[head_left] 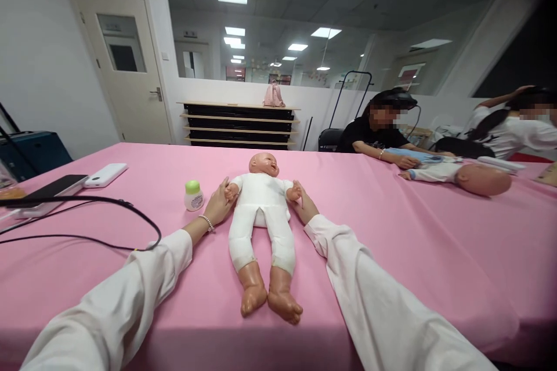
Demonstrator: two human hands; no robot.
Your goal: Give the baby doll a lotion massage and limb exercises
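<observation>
A long table covered in a pink cloth point(391, 255) fills the lower frame, and a baby training doll point(261, 214) lies on its back at the centre, its feet toward the camera, with a white cloth body and vinyl head, hands and feet. The person's white-sleeved arms reach in from the bottom corners, one on either side of the doll. The left hand point(220, 203), wearing a beaded bracelet point(206, 222), is closed around the doll's right hand. The right hand point(304, 207) is at the doll's left hand, its fingers point(297, 190) against it, but whether they grip or only touch is hard to make out. A small lotion bottle with a green cap point(194, 196) stands just beyond the left hand. Farther left lie a white power bank point(105, 174), a black smartphone point(56, 185) and a black cable point(87, 226), the phone partly cut off by clutter at the frame's left edge. Open pink cloth spreads right of the right arm. At upper right, a co-worker's hand point(407, 161) rests on a second doll point(456, 177), and another co-worker point(509, 127) is cut off by the frame.
</observation>
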